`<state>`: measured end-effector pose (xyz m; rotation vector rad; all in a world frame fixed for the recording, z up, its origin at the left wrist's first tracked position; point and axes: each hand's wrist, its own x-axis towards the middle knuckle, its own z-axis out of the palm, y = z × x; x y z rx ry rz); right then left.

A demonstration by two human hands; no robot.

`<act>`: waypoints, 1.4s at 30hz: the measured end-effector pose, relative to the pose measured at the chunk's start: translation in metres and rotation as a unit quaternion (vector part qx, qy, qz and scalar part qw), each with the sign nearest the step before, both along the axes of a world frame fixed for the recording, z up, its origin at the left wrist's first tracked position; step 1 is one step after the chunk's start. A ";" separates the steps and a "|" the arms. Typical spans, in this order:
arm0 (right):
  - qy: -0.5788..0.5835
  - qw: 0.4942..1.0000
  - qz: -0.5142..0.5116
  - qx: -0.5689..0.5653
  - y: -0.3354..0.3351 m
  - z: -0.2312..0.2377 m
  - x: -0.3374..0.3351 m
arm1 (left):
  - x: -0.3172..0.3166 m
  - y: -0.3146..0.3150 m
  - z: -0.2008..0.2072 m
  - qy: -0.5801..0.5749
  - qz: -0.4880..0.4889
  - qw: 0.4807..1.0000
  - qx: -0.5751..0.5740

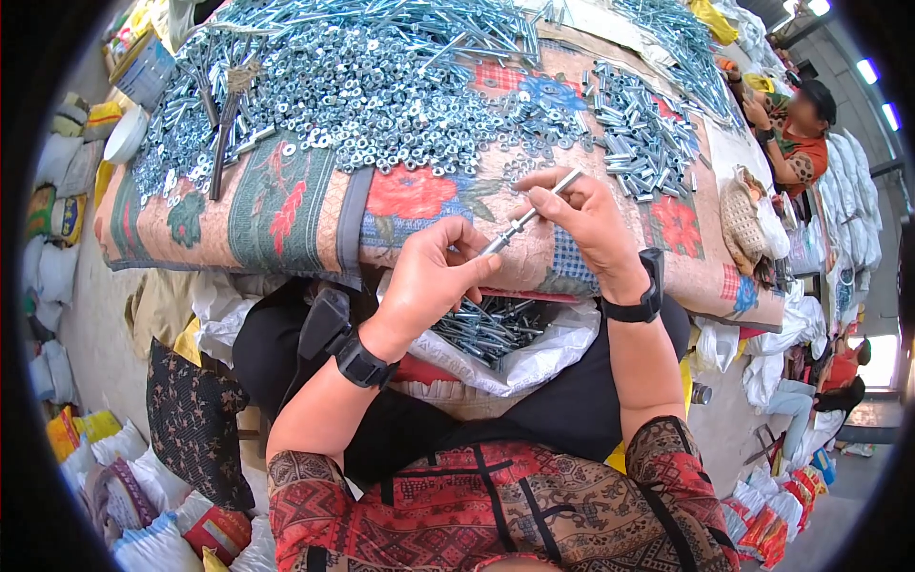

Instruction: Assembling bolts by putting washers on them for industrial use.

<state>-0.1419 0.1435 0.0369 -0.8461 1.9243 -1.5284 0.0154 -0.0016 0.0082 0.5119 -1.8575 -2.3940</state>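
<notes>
Nearest, the person's patterned red and black sleeves rise from the lower edge, both forearms bent inward, each wrist wearing a black band. On the lap lies an open white plastic sack (534,357) holding a heap of assembled silver bolts (486,329). Just above it, the left hand (429,281) is curled, its fingertips pinching the near end of a long silver metal bolt (527,216). The right hand (581,219) grips the far end between thumb and forefinger, so the bolt slants up to the right between the two hands, over the near edge of the table.

The table is covered by a quilted floral cloth in red, green and blue (305,205). Farther back spreads a wide pile of small silver nuts (362,95), with a pile of short silver sleeves (639,133) to the right. At far right another person (796,133) sits by stacked white sacks.
</notes>
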 end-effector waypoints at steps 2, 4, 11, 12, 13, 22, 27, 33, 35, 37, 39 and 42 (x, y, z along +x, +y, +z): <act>-0.006 0.997 -0.008 0.077 0.002 -0.004 -0.003 | 0.000 0.000 0.000 0.001 0.008 0.999 -0.039; 0.040 0.997 -0.017 0.058 -0.001 -0.008 -0.001 | 0.000 0.001 -0.001 -0.001 0.007 0.999 -0.039; -0.023 0.984 -0.019 0.177 -0.004 0.006 0.004 | 0.000 -0.001 -0.004 0.004 0.008 0.998 -0.063; 0.003 0.999 -0.018 0.045 -0.007 0.000 0.008 | 0.000 0.000 -0.004 0.004 0.008 0.998 -0.063; 0.028 0.996 -0.016 -0.089 -0.009 -0.004 0.011 | -0.001 0.002 -0.004 0.006 0.013 0.998 -0.053; 0.029 0.999 0.016 -0.037 -0.008 -0.003 0.009 | 0.004 0.002 -0.003 0.013 0.035 0.998 -0.047; 0.162 0.985 -0.017 0.049 -0.007 -0.012 0.006 | 0.004 0.003 -0.008 0.015 0.025 0.999 -0.035; -0.022 0.994 -0.014 0.102 -0.007 -0.005 0.010 | 0.006 0.003 -0.007 0.019 0.021 0.999 -0.043; 0.053 0.999 -0.012 0.007 -0.008 -0.008 0.016 | 0.008 0.001 -0.007 0.016 0.026 0.999 -0.040; 0.060 0.996 0.015 -0.071 -0.015 -0.011 0.020 | 0.010 0.000 -0.008 0.005 0.035 0.999 -0.037; -0.046 0.992 0.121 -0.010 -0.011 -0.008 0.025 | 0.012 0.001 -0.009 0.043 0.045 0.997 -0.050; 0.003 0.996 0.087 0.018 -0.017 -0.017 0.036 | 0.012 0.000 -0.017 0.057 0.077 0.980 -0.174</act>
